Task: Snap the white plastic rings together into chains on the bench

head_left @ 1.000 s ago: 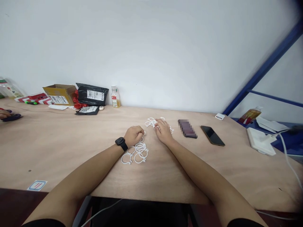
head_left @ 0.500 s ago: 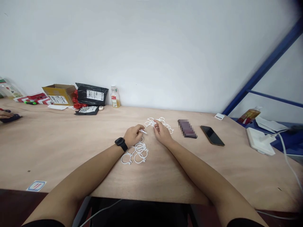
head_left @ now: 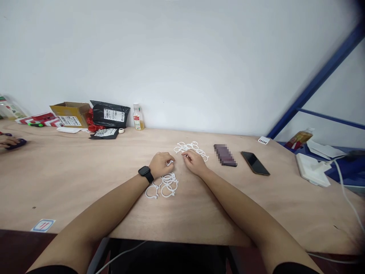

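My left hand (head_left: 161, 163), with a black watch on its wrist, is closed on a white plastic ring (head_left: 170, 163), mostly hidden by the fingers. Just below it lies a group of white rings (head_left: 168, 190) with small clip-like tabs, several of them overlapping. My right hand (head_left: 195, 163) is at the near side of a second heap of white rings (head_left: 182, 145). Its thumb and fingers are drawn together; whatever is between them is too small to make out. A short gap of bare table separates the two hands.
Right of the heap lie a blurred-out dark phone (head_left: 225, 155) and a black phone (head_left: 255, 163). Farther right is a white power strip (head_left: 313, 170). Along the wall stand a juice bottle (head_left: 138, 117), a black parcel (head_left: 110, 114) and a cardboard box (head_left: 71, 114). Another person's hand (head_left: 8, 141) is at far left.
The ring in my left hand has turned and now shows less beyond the fingertips. My right hand has come slightly nearer to me, its fingertips lower and closer to my left hand.
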{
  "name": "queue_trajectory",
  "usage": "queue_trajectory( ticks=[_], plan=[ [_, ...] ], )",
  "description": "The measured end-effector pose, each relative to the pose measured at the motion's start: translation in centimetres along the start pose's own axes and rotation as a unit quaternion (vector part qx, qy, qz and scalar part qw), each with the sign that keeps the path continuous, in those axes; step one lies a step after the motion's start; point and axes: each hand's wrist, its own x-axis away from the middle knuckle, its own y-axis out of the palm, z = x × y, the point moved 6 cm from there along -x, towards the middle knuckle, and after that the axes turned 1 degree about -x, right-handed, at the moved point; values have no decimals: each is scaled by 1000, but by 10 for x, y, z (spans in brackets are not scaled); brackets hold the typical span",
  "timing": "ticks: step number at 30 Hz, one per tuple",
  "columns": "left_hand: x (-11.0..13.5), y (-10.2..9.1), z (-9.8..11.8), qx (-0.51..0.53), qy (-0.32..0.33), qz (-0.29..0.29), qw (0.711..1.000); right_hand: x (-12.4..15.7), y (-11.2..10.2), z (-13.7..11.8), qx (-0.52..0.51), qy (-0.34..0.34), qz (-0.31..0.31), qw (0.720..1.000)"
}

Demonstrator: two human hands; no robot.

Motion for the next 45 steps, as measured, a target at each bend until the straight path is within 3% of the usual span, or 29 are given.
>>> queue_trajectory(
  ticks=[22,30,36,40,45],
  plan=[
    [-1,0,3,31,5,-32,999,1,0,-4,-21,-48,8,999],
    [-2,-1,-3,8,-13,5,1000,0,-1,-9,-30,-52,4,998],
    [0,-2,0,26,34,43,998,2,3,-19,-43,-64,-3,997],
    [1,2,7,33,78,18,996,3,7,-26,-48,-70,-11,996],
    [-1,5,11,27,88,-6,996,4,11,-26,-45,-81,-47,995]
  ],
)
